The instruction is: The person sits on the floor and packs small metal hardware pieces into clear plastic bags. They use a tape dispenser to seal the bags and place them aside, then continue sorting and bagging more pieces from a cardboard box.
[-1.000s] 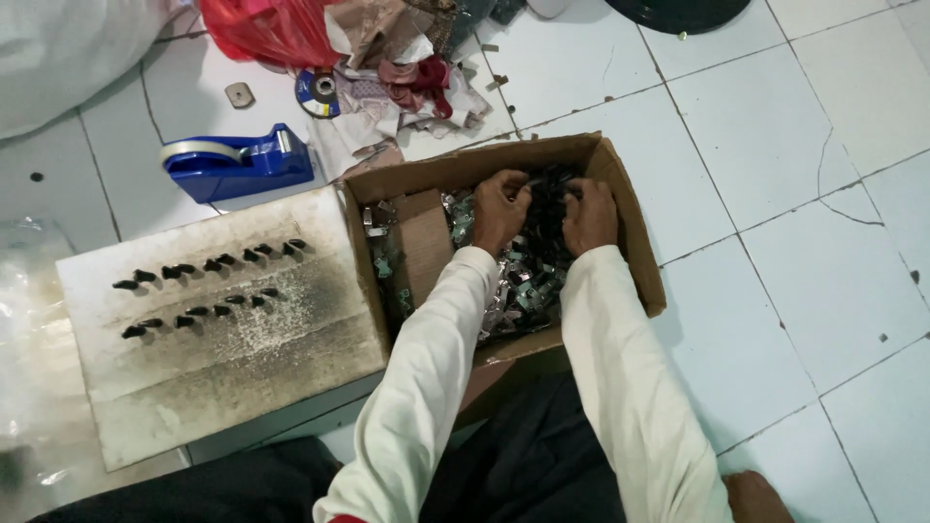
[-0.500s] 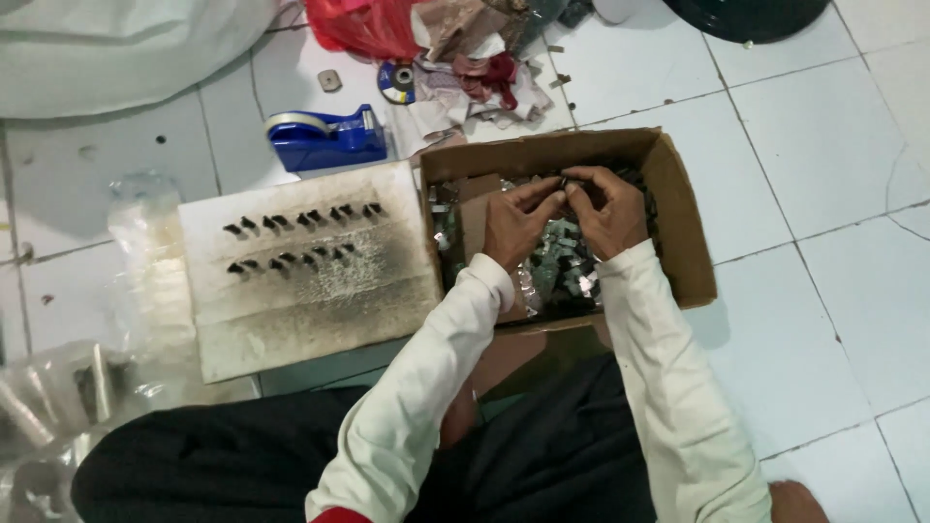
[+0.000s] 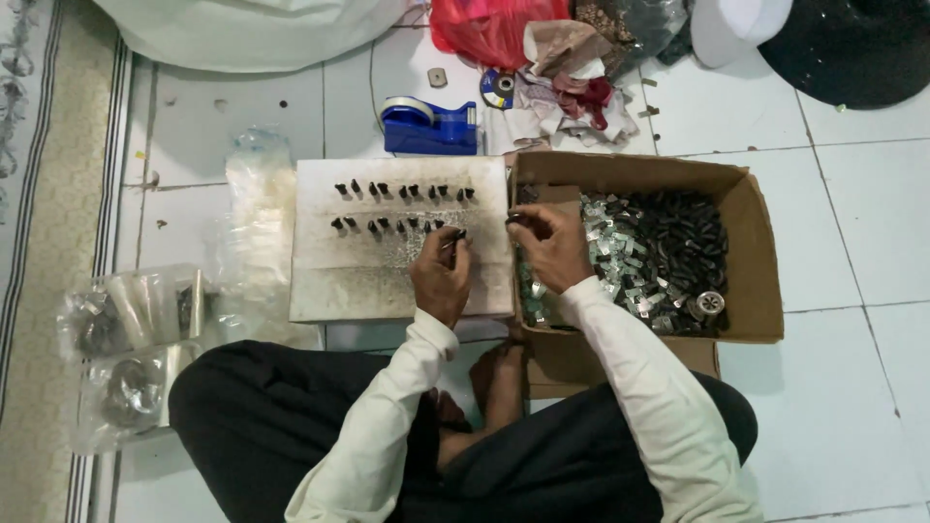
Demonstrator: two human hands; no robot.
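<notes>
Head view: a person sits cross-legged on a white tiled floor [image 3: 852, 252] with dark grout lines; a patterned mat [image 3: 48, 242] runs along its left edge. In front of the knees lies a pale, scuffed board [image 3: 387, 281], flat on the tiles. Two rows of small dark pegs [image 3: 402, 191] stand along its far half. The left hand [image 3: 441, 276] rests over the board's near right corner, its fingers pressed together on one small dark peg [image 3: 455, 237] at the right end of the nearer row. The right hand [image 3: 550, 244] hovers over the left edge of an open cardboard box [image 3: 751, 242], fingertips pinching a small dark piece, too small to make out. The box touches the board's right edge and holds shiny metal clips and dark parts. Beyond the board's far edge sits a blue tape dispenser [image 3: 429, 126], with crumpled rags [image 3: 572, 92] and a red plastic bag [image 3: 484, 24] further back. Clear plastic bags [image 3: 136, 334] lie to the board's left.
</notes>
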